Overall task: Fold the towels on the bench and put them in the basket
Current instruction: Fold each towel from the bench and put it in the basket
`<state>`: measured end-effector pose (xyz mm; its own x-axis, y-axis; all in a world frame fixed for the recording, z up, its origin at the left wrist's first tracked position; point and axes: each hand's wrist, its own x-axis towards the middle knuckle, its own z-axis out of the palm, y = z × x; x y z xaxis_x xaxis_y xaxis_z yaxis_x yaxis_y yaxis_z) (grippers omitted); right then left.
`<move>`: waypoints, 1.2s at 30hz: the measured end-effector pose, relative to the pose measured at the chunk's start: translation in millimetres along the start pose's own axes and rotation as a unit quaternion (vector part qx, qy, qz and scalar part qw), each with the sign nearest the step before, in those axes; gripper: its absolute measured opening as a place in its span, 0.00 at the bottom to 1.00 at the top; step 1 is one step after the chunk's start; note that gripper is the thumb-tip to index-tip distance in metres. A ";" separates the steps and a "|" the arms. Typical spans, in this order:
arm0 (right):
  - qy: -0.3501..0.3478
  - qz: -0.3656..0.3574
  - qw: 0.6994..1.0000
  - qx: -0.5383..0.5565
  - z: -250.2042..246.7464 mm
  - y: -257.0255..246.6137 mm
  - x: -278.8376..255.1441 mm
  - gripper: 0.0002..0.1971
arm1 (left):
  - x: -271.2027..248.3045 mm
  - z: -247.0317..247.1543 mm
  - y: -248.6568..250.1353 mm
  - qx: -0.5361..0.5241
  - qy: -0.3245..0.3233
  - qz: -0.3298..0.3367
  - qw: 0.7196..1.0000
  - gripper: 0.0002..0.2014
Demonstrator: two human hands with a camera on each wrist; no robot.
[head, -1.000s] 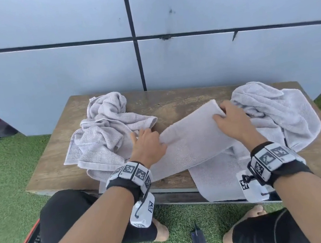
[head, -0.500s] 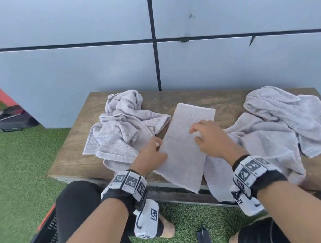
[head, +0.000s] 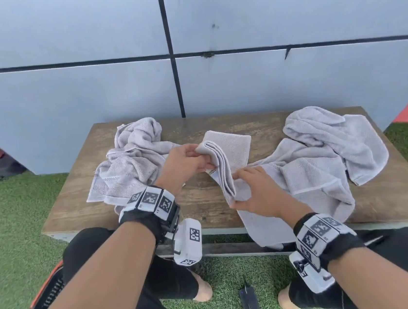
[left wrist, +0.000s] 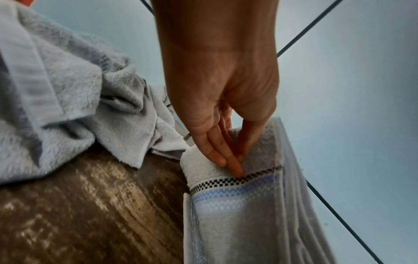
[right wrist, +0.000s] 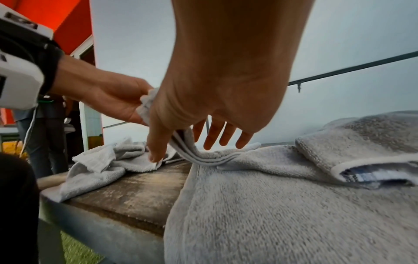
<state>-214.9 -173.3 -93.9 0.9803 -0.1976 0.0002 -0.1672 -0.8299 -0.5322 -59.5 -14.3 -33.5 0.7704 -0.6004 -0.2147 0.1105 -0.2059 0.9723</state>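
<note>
A grey folded towel (head: 234, 148) lies as a narrow strip mid-bench (head: 204, 210), its far half flat on the wood. My left hand (head: 199, 157) pinches its near end, which has a checkered band (left wrist: 235, 181), and holds it raised above the bench. My right hand (head: 236, 191) grips the layered bend of the strip (right wrist: 203, 157) between thumb and fingers, lower and nearer to me. Part of a black and orange basket (head: 36, 303) shows at the lower left beside my knee.
A crumpled grey towel (head: 133, 167) lies on the bench's left. A larger rumpled heap of towel (head: 325, 155) covers the right and hangs over the front edge. A grey wall stands behind the bench. A dark object (head: 250, 304) lies on the green turf between my feet.
The strip lay flat under both hands before. Its near end is now lifted off the bench, with my left hand pinching it and my right hand gripping the bend.
</note>
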 end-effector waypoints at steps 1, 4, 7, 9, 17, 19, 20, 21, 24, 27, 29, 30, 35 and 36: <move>0.009 -0.002 1.000 0.013 -0.4 1.1 1.2 0.26 | 0.9 -0.8 0.1 0.019 0.018 0.004 1.000 0.12; 0.040 0.002 0.998 0.058 -2.6 -5.9 2.7 0.11 | 2.2 -6.0 0.9 0.117 0.085 0.036 0.989 0.07; 0.080 0.035 0.978 0.187 -12.9 -22.3 -0.4 0.08 | -4.1 -10.3 6.3 0.140 0.135 0.093 0.977 0.17; 0.122 0.051 0.949 0.287 -21.4 -32.4 -2.4 0.12 | -11.0 -16.3 9.7 0.098 0.128 0.123 0.979 0.17; -0.018 0.182 0.935 0.304 -7.7 -34.6 2.1 0.12 | -24.4 -30.2 -41.4 0.279 0.047 -0.029 0.959 0.19; -0.058 0.206 0.948 0.235 8.2 -28.5 -0.3 0.14 | -30.6 -25.6 -57.0 0.321 0.018 -0.069 0.944 0.19; -0.054 0.208 0.953 0.215 13.1 -26.6 -1.0 0.15 | -33.0 -22.5 -61.6 0.324 0.023 -0.071 0.943 0.20; -0.043 0.206 0.955 0.209 15.4 -26.6 -1.3 0.15 | -33.1 -20.0 -65.3 0.319 0.036 -0.065 0.945 0.20; 0.010 0.186 0.957 0.223 12.7 -29.0 4.9 0.16 | -26.6 -13.2 -62.6 0.282 0.095 -0.019 0.954 0.18; 0.066 0.191 0.953 0.224 8.7 -25.5 16.0 0.12 | -9.2 -10.8 -57.6 0.254 0.139 0.007 0.957 0.16; 0.064 0.214 0.953 0.203 10.5 -20.2 22.0 0.11 | 2.9 -9.3 -63.7 0.289 0.130 0.004 0.948 0.17; 0.054 0.223 0.956 0.184 12.7 -17.2 24.0 0.12 | 6.8 -8.0 -68.3 0.314 0.121 -0.003 0.942 0.17; 0.039 0.247 0.956 0.155 22.9 -9.9 26.8 0.14 | 14.6 -0.1 -86.0 0.400 0.138 -0.033 0.906 0.20; 0.038 0.249 0.955 0.157 24.2 -9.1 27.3 0.14 | 15.9 0.9 -87.9 0.408 0.143 -0.031 0.901 0.21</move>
<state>-184.1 -158.5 -109.5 0.7751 -0.5739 -0.2641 -0.5588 -0.4278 -0.7104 -57.5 -6.4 -122.4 0.9217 -0.3688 -0.1200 -0.2505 -0.8022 0.5420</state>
